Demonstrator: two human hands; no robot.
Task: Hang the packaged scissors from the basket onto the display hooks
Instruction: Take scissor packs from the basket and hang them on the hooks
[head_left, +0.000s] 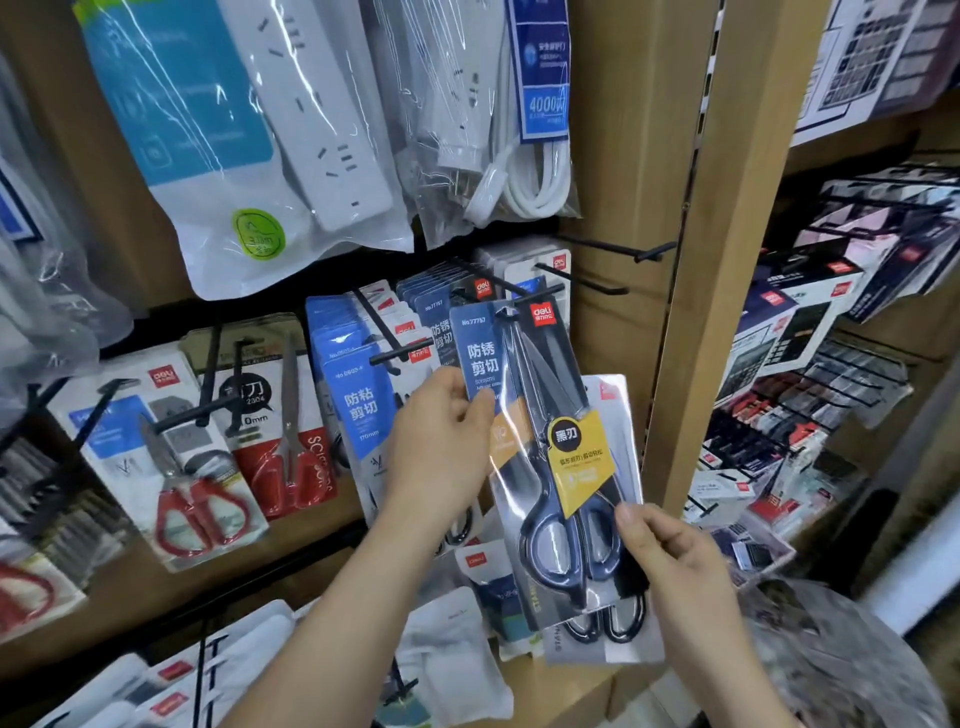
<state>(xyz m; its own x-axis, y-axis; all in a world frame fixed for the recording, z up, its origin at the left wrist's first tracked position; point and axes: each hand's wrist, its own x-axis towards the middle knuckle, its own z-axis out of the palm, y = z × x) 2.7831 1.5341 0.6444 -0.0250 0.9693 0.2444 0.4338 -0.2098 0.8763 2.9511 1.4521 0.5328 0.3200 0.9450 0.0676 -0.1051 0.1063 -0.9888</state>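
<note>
The left hand (441, 447) and right hand (675, 566) clamp fingers on the clear pack of black scissors (524, 395) (upright, 12 to 6); thin black hook (540, 292) at its 12.

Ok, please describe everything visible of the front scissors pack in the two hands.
The scissors pack is clear plastic over a card, blue at upper left with white print and a red logo. Inside, points up, are scissors with black blades, dark blue handles and a yellow label across the middle. It is nearly upright, its top hole by the tip of a black hook. The left hand pinches its left edge; the right hand grips its lower right, a second pack behind.
</note>
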